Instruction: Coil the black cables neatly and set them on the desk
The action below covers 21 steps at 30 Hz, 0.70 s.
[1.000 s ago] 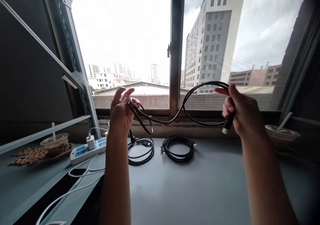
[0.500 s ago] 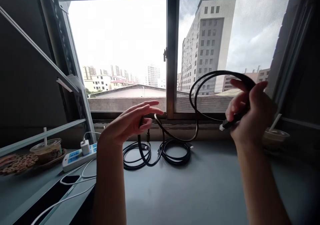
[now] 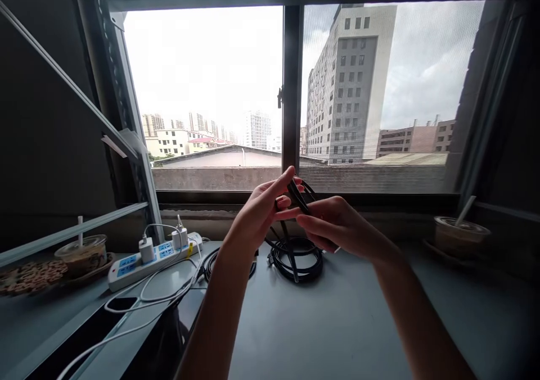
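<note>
My left hand [image 3: 261, 211] and my right hand [image 3: 333, 225] meet in front of the window, above the grey desk [image 3: 337, 324]. Both pinch the same black cable [image 3: 297, 194], whose loops hang down between them toward the desk. Directly below lies a coiled black cable [image 3: 299, 259]. Another black coil [image 3: 211, 262] lies to its left, partly hidden by my left forearm.
A white power strip [image 3: 147, 259] with white chargers and white leads sits at the left. A drink cup with a straw [image 3: 82, 250] stands far left beside a plate of biscuits [image 3: 25, 276]. Another cup [image 3: 459, 234] stands at the right. A dark slab [image 3: 84, 335] lies at the lower left.
My hands, wide apart a second ago with the cable stretched in a large loop, have come together at the centre. The loop has collapsed into a small bundle held by both.
</note>
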Available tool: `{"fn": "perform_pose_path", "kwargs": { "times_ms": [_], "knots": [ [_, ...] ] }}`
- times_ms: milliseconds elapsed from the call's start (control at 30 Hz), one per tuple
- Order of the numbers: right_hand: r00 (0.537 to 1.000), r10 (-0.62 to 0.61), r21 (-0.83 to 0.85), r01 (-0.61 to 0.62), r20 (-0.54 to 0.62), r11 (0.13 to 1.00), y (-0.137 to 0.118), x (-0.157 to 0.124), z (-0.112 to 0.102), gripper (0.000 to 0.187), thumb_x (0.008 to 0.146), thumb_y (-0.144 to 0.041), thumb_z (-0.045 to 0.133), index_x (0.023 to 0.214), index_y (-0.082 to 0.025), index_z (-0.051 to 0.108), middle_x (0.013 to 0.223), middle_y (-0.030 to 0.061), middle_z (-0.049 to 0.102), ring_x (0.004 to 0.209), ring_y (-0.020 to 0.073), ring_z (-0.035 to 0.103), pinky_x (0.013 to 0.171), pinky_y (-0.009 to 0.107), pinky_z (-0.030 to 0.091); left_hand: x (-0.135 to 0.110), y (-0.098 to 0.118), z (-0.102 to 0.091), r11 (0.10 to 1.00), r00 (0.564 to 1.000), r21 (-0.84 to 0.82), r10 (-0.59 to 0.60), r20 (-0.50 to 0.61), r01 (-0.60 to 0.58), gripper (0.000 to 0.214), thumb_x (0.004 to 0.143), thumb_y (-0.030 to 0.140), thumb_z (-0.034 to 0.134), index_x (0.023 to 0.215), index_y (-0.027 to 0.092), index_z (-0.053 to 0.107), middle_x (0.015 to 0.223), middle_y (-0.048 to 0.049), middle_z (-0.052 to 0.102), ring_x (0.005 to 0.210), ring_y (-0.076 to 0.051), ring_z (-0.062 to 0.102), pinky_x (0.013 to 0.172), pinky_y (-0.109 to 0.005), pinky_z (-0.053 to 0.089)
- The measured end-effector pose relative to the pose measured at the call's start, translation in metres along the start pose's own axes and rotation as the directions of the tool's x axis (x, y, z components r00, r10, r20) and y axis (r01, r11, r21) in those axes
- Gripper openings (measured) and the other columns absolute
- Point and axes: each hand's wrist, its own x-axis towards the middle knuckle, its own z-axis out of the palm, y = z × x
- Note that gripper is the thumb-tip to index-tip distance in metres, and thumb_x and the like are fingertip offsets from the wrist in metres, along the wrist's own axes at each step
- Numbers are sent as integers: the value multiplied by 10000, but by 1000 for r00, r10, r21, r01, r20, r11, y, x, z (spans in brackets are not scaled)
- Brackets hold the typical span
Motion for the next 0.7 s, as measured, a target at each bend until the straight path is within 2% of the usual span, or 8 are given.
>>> {"fn": "perform_pose_path", "kwargs": {
  "times_ms": [100, 167, 233, 333, 400, 467, 633, 700],
  "knots": [
    [998, -40, 42, 42, -52, 998, 1, 5, 5, 404, 871, -466, 382, 864, -143, 625, 450, -61, 425, 351, 44, 378, 374, 180, 300, 0, 1, 0, 971, 989, -194, -128, 78, 141, 300, 794, 434, 505, 716, 163, 608, 570, 14, 441, 484, -55, 379, 447, -180, 370],
    [992, -45, 75, 54, -119, 996, 2, 6, 6, 395, 884, -465, 347, 818, -157, 584, 461, -58, 456, 341, 51, 410, 360, 180, 299, 0, 1, -2, 964, 987, -220, -132, 90, 149, 262, 786, 394, 524, 704, 157, 599, 576, 20, 421, 472, -44, 334, 415, -164, 318],
    [982, -31, 69, 44, -187, 997, 3, 7, 5, 330, 873, -445, 391, 772, -172, 547, 462, -69, 447, 337, 47, 408, 350, 170, 294, 0, 0, -5, 972, 992, -200, -112, 59, 121, 227, 771, 366, 543, 715, 155, 603, 574, 24, 404, 468, -41, 301, 389, -155, 260],
    [951, -4, 21, 11, -309, 1000, 2, 5, -1, 254, 859, -405, 433, 788, -181, 529, 534, -56, 502, 397, 55, 474, 399, 169, 365, 2, -2, -10, 986, 995, -157, -72, -76, 60, 192, 741, 355, 570, 738, 167, 607, 596, 18, 442, 474, -44, 316, 383, -155, 237],
    [911, 8, 14, -3, -412, 1000, 2, 3, -6, 236, 862, -396, 410, 849, -189, 522, 627, -30, 562, 473, 78, 546, 470, 194, 431, 3, -3, -14, 993, 982, -112, -64, -176, 45, 188, 728, 354, 569, 708, 170, 599, 630, 4, 489, 470, -45, 329, 379, -160, 239],
    [857, 14, 41, 8, -515, 999, 2, 1, -14, 217, 850, -385, 409, 898, -202, 516, 643, -35, 549, 483, 86, 557, 503, 220, 463, 3, -2, -20, 999, 964, -41, -46, -263, 36, 178, 731, 332, 544, 680, 170, 597, 650, -6, 510, 471, -49, 339, 379, -165, 251],
    [696, 101, 215, 78, -711, 974, 11, -6, -42, 198, 813, -304, 398, 879, -203, 555, 495, -90, 301, 319, 52, 342, 439, 236, 445, 1, 2, -45, 987, 904, 144, 123, -410, -69, 163, 745, 282, 500, 664, 185, 604, 668, -3, 503, 488, -59, 351, 391, -173, 275],
    [662, 160, 266, 63, -732, 962, 15, -10, -51, 207, 798, -272, 391, 851, -191, 573, 493, -84, 280, 320, 50, 297, 384, 213, 383, 0, 3, -53, 981, 892, 168, 164, -422, -100, 160, 753, 288, 503, 657, 190, 587, 701, -5, 514, 491, -62, 343, 387, -178, 266]
  ]
}}
